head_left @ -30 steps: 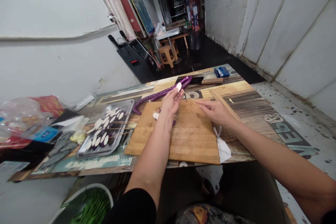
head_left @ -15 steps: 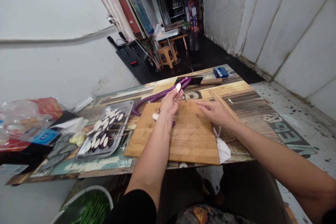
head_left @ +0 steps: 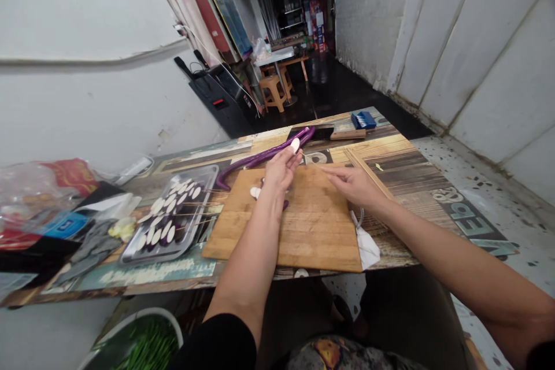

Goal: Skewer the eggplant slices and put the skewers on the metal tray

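Observation:
My left hand [head_left: 282, 170] is closed on an eggplant slice [head_left: 295, 145], its pale cut face showing above the fingertips. To its right, my right hand [head_left: 353, 183] pinches a thin skewer [head_left: 318, 166] that points toward the slice; whether its tip touches the slice I cannot tell. Both hands are above a wooden cutting board [head_left: 321, 237]. More eggplant slices [head_left: 255, 192] lie on the board, partly hidden behind my left forearm. A clear tray [head_left: 173, 254] on the left holds several skewered eggplant slices [head_left: 167, 232], with sticks jutting over its right rim.
Long purple eggplants [head_left: 260, 157] lie behind the board, beside a wood-handled cleaver [head_left: 347, 134] and a blue box [head_left: 363, 120]. A bundle of skewers [head_left: 368, 170] rests at right. A basin of green vegetables [head_left: 147, 347] stands below the table's left front; plastic bags [head_left: 34, 202] crowd the left end.
Both hands keep nearly the same pose, the slice and skewer still held. The view has shifted slightly, so the tray and table appear a little farther left.

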Demonstrator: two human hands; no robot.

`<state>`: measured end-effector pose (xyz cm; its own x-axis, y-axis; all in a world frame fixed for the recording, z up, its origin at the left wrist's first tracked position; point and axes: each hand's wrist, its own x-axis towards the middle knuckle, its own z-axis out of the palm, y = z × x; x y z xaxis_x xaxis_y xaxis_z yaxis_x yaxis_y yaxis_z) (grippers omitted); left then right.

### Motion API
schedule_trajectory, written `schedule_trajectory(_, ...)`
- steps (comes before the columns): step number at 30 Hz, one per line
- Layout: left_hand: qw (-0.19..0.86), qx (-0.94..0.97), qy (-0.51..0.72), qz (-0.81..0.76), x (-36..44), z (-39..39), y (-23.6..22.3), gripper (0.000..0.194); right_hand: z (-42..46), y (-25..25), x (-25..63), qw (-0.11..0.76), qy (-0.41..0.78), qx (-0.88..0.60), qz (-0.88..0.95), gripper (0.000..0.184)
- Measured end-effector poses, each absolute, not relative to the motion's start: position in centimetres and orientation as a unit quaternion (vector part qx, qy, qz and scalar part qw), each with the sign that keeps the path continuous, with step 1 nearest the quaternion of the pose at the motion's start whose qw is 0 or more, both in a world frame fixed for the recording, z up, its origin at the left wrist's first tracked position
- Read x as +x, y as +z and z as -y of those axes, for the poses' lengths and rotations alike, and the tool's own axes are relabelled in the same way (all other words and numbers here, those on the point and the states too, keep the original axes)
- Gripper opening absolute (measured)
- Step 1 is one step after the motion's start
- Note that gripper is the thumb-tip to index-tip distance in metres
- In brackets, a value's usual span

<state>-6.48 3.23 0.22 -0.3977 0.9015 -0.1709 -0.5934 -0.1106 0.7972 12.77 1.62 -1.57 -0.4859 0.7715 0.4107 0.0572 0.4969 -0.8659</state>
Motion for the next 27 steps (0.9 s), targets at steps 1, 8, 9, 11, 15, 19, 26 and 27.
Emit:
schedule_trajectory(1,0.517,0.184,0.721,-0.422,-6.48,-3.21,0.23,0.006,-1.62,-1.55,12.78,0.425,0.421,-0.277,0.752,0.03)
schedule_trajectory(8,0.516,0.192,0.714,-0.432,-6.34,-3.08,0.42,0.007,-1.78,-1.55,12.85,0.421,0.44,-0.278,0.743,0.029)
schedule_trajectory(9,0.516,0.194,0.713,-0.433,-6.3,-3.05,0.44,0.008,-1.84,-1.58,12.86,0.421,0.442,-0.281,0.741,0.029)
schedule_trajectory(11,0.518,0.199,0.71,-0.433,-6.21,-2.98,0.44,0.008,-1.94,-1.6,12.87,0.421,0.446,-0.286,0.736,0.029)
schedule_trajectory(15,0.521,0.212,0.706,-0.431,-6.08,-2.85,0.42,0.009,-1.96,-1.51,12.93,0.421,0.451,-0.284,0.734,0.029)
schedule_trajectory(19,0.524,0.215,0.702,-0.431,-6.03,-2.79,0.39,0.008,-1.94,-1.48,12.98,0.418,0.453,-0.279,0.737,0.029)
schedule_trajectory(26,0.527,0.219,0.7,-0.429,-5.83,-2.71,0.27,0.008,-2.37,-2.03,12.9,0.43,0.455,-0.267,0.733,0.028)
schedule_trajectory(27,0.527,0.22,0.699,-0.43,-5.77,-2.67,0.28,0.008,-2.41,-2.06,12.9,0.432,0.457,-0.265,0.731,0.028)
